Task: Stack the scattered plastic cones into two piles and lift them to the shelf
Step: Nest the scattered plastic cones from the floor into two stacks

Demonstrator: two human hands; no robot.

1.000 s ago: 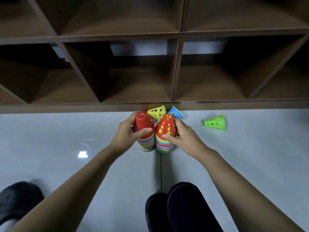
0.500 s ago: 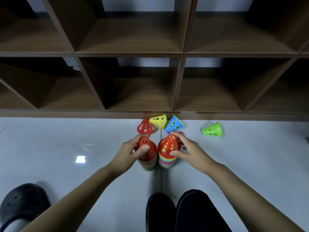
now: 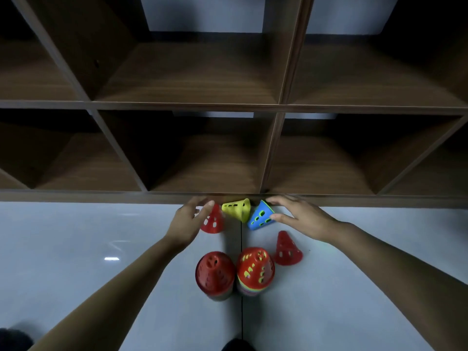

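Shelf (image 3: 101, 196) behind — yellow cone (image 3: 236, 209) between | left hand (image 3: 188, 219) released at far red cone (image 3: 214, 221) | right hand (image 3: 301, 216) released at blue cone (image 3: 259, 218)

Bare forearms (image 3: 114, 287), left hand (image 3: 187, 220) and right hand (image 3: 304, 217)
A black shoe (image 3: 11, 338) shows lower left; a dark cropped shape (image 3: 238, 346) sits bottom centre.
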